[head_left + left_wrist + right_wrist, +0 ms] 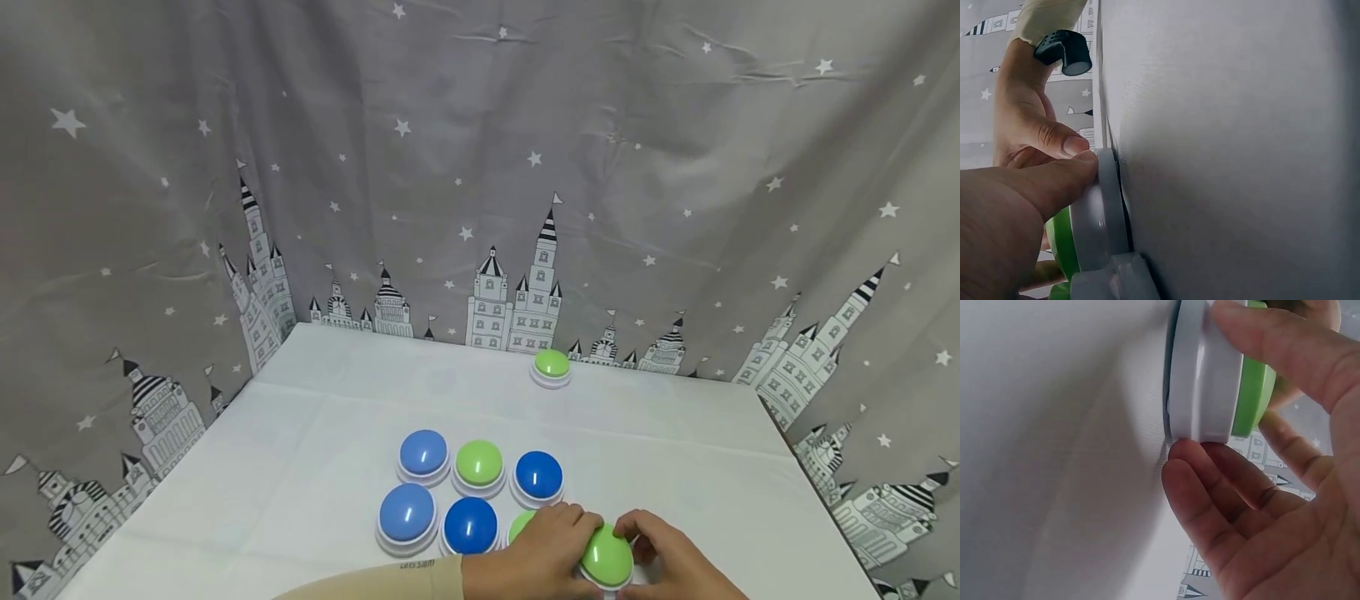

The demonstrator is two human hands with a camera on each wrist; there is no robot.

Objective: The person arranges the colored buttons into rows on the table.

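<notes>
A green-domed push button point(608, 554) with a white base stands at the near right of the white table, between both hands. My left hand point(542, 550) grips its left side, with the thumb against the white base point(1092, 231) in the left wrist view. From the right, my right hand point(671, 558) holds the same button. In the right wrist view, the right thumb point(1285, 340) lies on the base and the fingertips touch its rim. Another green button point(519, 525) is partly hidden behind the left hand.
Left of the hands, two light blue buttons point(406, 512), two dark blue buttons point(470, 525) and a green button point(478, 462) stand close together in two rows. One more green button point(552, 363) is at the table's far edge. A grey castle-print curtain point(450, 167) surrounds the table point(300, 467).
</notes>
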